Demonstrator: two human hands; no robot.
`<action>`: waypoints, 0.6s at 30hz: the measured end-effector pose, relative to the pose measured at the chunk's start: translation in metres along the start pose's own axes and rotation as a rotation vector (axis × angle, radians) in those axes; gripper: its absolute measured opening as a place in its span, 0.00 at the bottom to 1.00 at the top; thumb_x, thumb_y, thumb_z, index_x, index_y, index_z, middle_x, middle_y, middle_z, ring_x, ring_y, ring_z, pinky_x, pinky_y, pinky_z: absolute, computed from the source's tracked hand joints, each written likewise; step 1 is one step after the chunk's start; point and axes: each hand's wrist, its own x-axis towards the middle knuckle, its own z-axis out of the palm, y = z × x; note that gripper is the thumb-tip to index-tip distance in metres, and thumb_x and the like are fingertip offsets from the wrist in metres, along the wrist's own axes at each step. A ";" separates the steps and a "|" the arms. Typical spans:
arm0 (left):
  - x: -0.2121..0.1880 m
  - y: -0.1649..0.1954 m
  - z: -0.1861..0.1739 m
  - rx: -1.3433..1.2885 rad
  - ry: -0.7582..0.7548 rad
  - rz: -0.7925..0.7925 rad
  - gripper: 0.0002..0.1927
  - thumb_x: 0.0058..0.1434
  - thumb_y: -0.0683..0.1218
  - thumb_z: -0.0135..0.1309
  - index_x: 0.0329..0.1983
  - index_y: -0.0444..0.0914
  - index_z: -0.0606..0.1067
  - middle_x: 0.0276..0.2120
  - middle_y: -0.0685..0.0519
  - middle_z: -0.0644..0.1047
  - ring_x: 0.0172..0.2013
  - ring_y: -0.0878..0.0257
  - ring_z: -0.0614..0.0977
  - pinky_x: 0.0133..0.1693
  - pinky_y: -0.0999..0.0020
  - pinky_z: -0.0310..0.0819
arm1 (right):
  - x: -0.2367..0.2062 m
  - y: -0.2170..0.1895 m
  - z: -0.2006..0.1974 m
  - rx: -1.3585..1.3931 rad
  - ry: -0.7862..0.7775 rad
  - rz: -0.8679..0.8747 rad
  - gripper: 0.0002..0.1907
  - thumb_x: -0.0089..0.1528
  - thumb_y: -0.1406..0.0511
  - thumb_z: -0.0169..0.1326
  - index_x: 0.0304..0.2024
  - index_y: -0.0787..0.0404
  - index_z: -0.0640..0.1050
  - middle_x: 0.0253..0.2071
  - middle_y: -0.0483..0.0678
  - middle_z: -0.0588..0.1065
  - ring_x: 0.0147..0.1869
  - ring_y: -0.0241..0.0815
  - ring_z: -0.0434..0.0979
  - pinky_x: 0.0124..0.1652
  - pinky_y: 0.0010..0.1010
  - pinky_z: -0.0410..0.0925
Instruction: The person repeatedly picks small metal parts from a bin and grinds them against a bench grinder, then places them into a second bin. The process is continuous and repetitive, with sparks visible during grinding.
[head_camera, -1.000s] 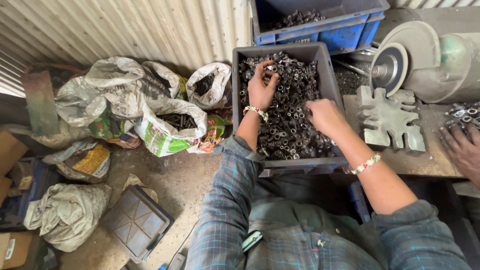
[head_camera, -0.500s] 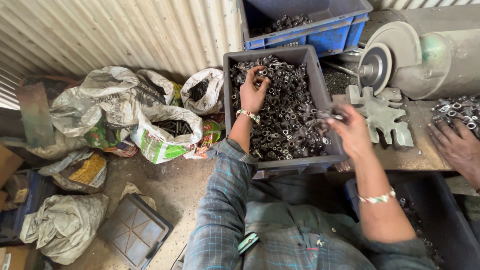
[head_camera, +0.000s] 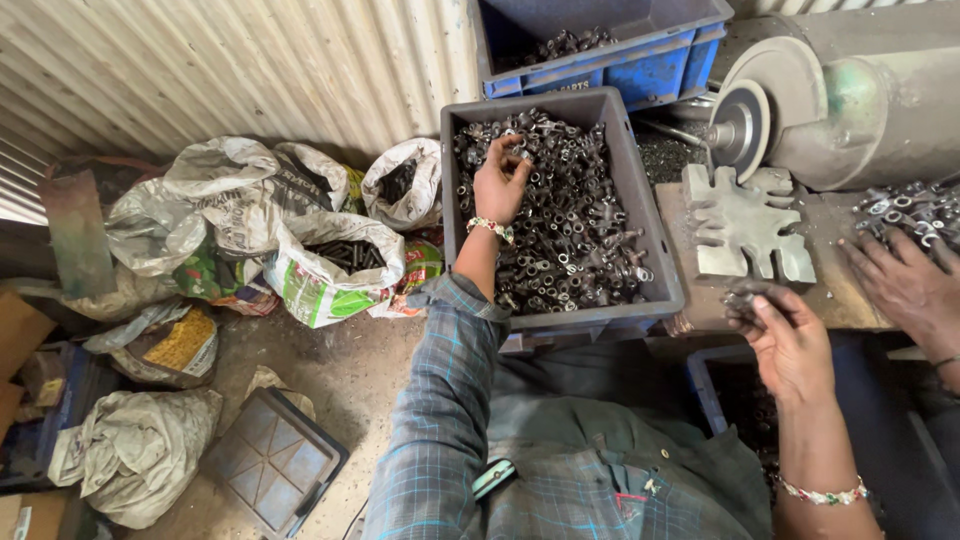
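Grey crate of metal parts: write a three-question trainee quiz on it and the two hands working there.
1. True or false: the left hand is inside the grey crate, fingers down among the small metal parts.
2. Where is the right hand? A) in the blue crate B) outside the grey crate, at the bench edge near the slotted metal plate C) on the white sacks
3. Fill in: another person's hand rests at the far ____ of the bench.

Key: 1 true; 2 B; 3 right.
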 end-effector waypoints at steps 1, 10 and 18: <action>0.000 0.000 0.000 -0.020 -0.001 0.005 0.21 0.63 0.41 0.59 0.59 0.42 0.73 0.33 0.55 0.83 0.26 0.72 0.78 0.32 0.75 0.74 | -0.004 0.001 -0.002 -0.002 -0.007 0.002 0.13 0.68 0.75 0.52 0.55 0.65 0.77 0.50 0.51 0.79 0.49 0.43 0.81 0.48 0.34 0.74; -0.006 0.006 -0.001 0.051 0.010 -0.005 0.20 0.63 0.41 0.59 0.58 0.42 0.74 0.31 0.55 0.83 0.24 0.72 0.77 0.32 0.74 0.73 | -0.015 0.010 -0.008 0.007 -0.036 0.058 0.17 0.69 0.73 0.53 0.61 0.66 0.77 0.48 0.54 0.80 0.42 0.43 0.79 0.41 0.30 0.72; -0.009 0.011 -0.003 0.135 0.010 -0.035 0.20 0.62 0.43 0.59 0.58 0.45 0.74 0.31 0.55 0.84 0.22 0.69 0.77 0.31 0.70 0.72 | -0.016 0.008 0.000 0.002 -0.030 0.002 0.13 0.68 0.74 0.52 0.55 0.65 0.75 0.51 0.53 0.79 0.50 0.45 0.81 0.50 0.37 0.74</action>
